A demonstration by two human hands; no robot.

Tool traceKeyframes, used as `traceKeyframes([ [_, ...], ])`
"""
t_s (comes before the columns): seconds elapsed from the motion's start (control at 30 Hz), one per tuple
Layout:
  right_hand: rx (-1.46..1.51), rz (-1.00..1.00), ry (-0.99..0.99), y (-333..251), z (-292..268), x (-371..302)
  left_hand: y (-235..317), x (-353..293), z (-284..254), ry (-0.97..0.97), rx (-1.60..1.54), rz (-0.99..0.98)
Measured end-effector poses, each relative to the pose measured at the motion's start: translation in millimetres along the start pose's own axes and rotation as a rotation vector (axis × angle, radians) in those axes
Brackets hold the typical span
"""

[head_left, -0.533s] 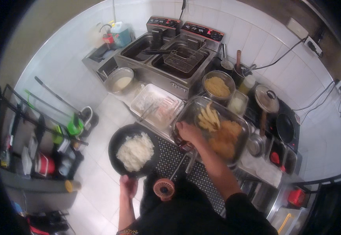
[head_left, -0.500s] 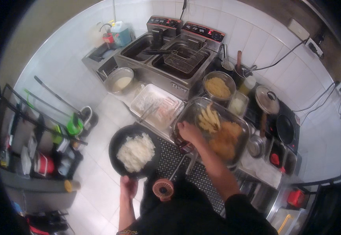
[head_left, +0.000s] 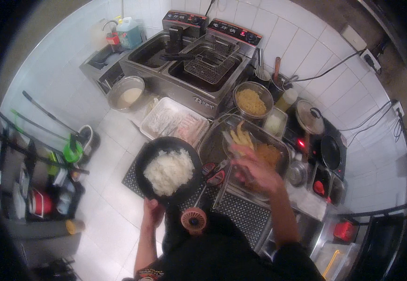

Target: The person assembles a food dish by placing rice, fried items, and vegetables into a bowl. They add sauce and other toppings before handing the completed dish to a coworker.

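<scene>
My left hand [head_left: 153, 213] grips the near rim of a black bowl [head_left: 192, 189] heaped with white rice [head_left: 169, 172]. My right hand [head_left: 255, 171] is over a metal tray [head_left: 207, 140], smeared by motion, so whether its fingers hold anything is unclear. Under and beyond it, the tray bears pale fried strips [head_left: 242, 136] and a browned breaded cutlet [head_left: 270, 154], partly covered by the hand. Between the bowl and my right hand lie scissors with red and black handles [head_left: 216, 177], at the tray's left edge.
Behind the counter stands a double deep fryer [head_left: 166, 70] with a wire basket [head_left: 210, 65]. A white tray of floured pieces [head_left: 166, 117], a batter bowl [head_left: 126, 93] and a crumb bowl [head_left: 253, 99] sit before it. At right are a lidded pot [head_left: 310, 117] and a frying pan [head_left: 330, 152].
My right hand has left the tray's left edge and moved rightward over the fried food, uncovering the scissors' handles. The bowl of rice has come closer to the tray. The whole view has shifted slightly.
</scene>
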State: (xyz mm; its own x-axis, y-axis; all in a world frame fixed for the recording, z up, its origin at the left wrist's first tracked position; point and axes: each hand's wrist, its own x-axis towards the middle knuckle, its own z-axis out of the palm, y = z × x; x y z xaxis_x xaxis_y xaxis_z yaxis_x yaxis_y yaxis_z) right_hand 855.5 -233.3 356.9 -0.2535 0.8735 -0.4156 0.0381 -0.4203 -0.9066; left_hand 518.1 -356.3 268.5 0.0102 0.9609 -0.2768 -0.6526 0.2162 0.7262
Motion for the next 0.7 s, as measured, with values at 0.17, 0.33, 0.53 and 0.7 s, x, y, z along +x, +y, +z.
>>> traceKeyframes([
  [0.17, -1.242, -0.498, 0.512, 5.5, -49.3, 3.3, -14.4, 9.9, -0.6, 0.040, -0.031, -0.060],
  [0.33, -1.375, -0.305, 0.433, 9.1, -58.6, 22.2, -22.2, 18.8, 4.5, 0.054, -0.053, -0.148],
  [0.53, -1.390, -0.209, 0.400, 11.8, -61.1, 33.6, -27.2, 17.6, 2.1, 0.112, 0.059, -0.128],
  [0.7, -1.321, -0.470, 0.425, 8.7, -67.7, 17.9, -25.7, 18.0, 9.7, 0.089, 0.010, -0.148],
])
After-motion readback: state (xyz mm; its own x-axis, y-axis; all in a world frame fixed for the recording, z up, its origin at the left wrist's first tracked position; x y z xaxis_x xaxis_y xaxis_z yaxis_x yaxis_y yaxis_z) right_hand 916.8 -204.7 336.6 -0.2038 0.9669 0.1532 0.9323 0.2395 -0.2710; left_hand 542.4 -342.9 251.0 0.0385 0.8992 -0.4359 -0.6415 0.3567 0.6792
